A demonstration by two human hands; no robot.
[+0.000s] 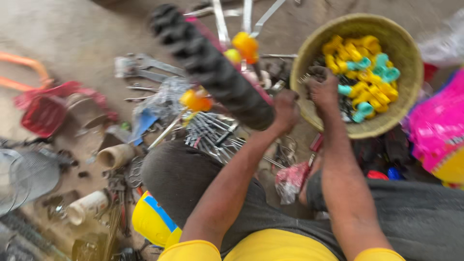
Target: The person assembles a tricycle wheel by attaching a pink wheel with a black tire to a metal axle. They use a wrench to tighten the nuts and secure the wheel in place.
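My left hand is closed around the near end of a small black knobbly wheel tyre, which slants up to the left and is blurred. Thin metal spokes with orange and yellow beads show beside it. My right hand reaches over the near rim of a round woven basket, fingers curled down among the small yellow and teal plastic pieces inside. What the right hand grips, if anything, is hidden.
On the dirt ground lie spanners, a bundle of metal spokes, a red object, cardboard tubes and a wire mesh piece. A pink and yellow bag sits right. My knees in dark trousers fill the foreground.
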